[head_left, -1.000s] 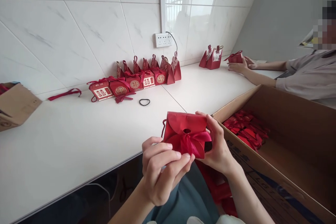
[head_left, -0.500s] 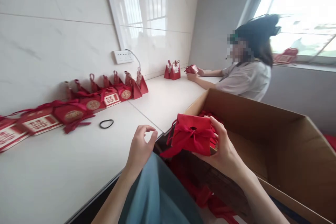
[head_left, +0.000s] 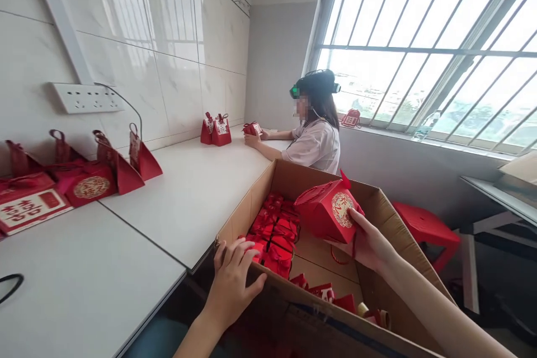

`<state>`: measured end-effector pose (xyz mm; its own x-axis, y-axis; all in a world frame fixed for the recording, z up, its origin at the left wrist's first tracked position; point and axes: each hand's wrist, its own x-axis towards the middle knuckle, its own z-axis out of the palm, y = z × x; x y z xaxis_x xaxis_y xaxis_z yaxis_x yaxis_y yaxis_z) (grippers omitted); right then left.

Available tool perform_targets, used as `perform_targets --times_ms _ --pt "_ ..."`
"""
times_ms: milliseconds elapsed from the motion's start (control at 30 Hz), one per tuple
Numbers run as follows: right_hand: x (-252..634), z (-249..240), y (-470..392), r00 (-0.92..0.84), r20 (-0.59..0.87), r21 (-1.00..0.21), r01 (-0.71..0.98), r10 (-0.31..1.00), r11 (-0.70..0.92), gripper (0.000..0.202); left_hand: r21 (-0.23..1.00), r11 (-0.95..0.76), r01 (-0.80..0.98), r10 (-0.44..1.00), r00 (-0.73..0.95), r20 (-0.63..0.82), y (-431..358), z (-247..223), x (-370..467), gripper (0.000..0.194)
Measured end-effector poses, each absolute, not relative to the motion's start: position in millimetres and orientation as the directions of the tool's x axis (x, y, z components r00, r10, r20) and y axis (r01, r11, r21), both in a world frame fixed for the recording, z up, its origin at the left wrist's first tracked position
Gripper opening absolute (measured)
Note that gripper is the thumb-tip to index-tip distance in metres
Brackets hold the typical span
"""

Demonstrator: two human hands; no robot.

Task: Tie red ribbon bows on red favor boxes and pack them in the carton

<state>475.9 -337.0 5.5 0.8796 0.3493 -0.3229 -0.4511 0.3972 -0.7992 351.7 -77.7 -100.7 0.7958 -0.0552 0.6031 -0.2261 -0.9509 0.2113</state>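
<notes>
A red box [head_left: 316, 212], gold-lettered beside the thumb, is being gripped by the right hand [head_left: 371, 243]; the left hand [head_left: 235, 277] is being held half-open, empty, the carton [head_left: 386, 215] just beneath its fingers.

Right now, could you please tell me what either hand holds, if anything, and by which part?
The right hand has a red box by its lower right side, thumb at the emblem. Whether the left hand grips the carton cannot be told.

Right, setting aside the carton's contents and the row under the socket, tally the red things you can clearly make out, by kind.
Held gift boxes: 2 (a box in the right hand, another box in the co-worker's hands)
Standing gift boxes: 2
Stool: 1
Windowsill bag or box: 1
Total: 6
</notes>
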Motion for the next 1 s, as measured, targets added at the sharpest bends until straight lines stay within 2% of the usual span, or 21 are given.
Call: perform_targets --times_ms 100,367,567,667,767,867,1000 --pt "486.5 10.7 -340.4 0.894 -0.344 -0.775 -0.443 0.287 0.450 0.016 0.191 -0.949 -0.253 -0.066 0.747 0.661 -77.2 -106.1 351.4 0.027" --pt "512.9 5.4 -335.6 0.881 -0.392 -0.752 -0.473 0.266 0.459 0.018 0.316 -0.901 -0.297 0.065 0.626 0.777 -87.6 -110.2 360.7 0.023" --pt "525.3 -10.7 -334.2 0.883 -0.367 -0.818 -0.456 0.292 0.352 0.017 0.335 -0.892 -0.304 0.089 0.609 0.788 -89.7 -113.1 364.0 0.024" --pt "537.5 -28.4 -335.5 0.922 -0.248 -0.915 -0.323 0.296 0.241 0.034 0.327 -0.896 -0.299 0.087 0.605 0.791 -89.8 -114.5 364.6 0.025" --pt "551.5 -47.4 -336.7 0.961 -0.070 -0.996 -0.084 0.267 0.043 0.059 0.317 -0.902 -0.292 0.079 0.611 0.787 -89.3 -116.3 365.5 0.027" --pt "564.1 -64.3 -338.8 0.968 0.045 -0.976 0.095 0.245 -0.196 0.084 0.321 -0.904 -0.282 0.079 0.627 0.775 -88.8 -118.0 366.2 0.028" --pt "578.3 -86.9 -345.1 0.958 0.066 -0.940 0.154 0.280 -0.306 0.096 0.333 -0.903 -0.271 0.085 0.647 0.758 -88.9 -118.7 366.4 0.030"
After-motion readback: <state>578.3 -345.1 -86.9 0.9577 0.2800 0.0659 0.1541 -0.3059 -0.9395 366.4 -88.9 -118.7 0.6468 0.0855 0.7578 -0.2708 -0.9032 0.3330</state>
